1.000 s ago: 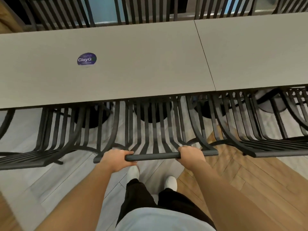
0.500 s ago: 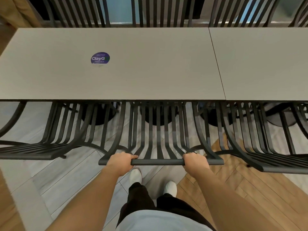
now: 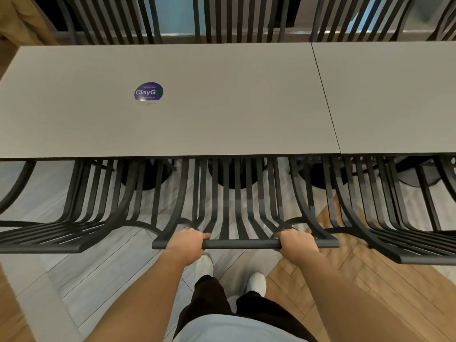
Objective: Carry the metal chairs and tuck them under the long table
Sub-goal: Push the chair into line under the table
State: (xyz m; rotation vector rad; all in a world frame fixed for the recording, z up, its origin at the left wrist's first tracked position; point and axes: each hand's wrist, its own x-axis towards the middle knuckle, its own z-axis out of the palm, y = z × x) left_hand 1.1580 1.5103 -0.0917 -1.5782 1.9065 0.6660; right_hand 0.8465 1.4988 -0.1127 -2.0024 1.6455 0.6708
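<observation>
A black slatted metal chair (image 3: 237, 208) stands directly in front of me, its seat hidden under the long grey table (image 3: 222, 107). My left hand (image 3: 186, 243) grips the left part of the chair's top back rail. My right hand (image 3: 297, 241) grips the right part of the same rail. Only the curved back slats and the rail stick out from under the table's near edge.
Matching black chairs sit tucked to the left (image 3: 61, 233) and right (image 3: 399, 233). More chair backs (image 3: 237, 18) line the far side. A round purple sticker (image 3: 148, 92) lies on the tabletop. Table pedestal bases show underneath. My white shoes (image 3: 204, 264) stand on the floor.
The table's near edge has dropped lower in view and the view has shifted, so the chair sits further under the table. Both hands keep the same grip on the rail.
</observation>
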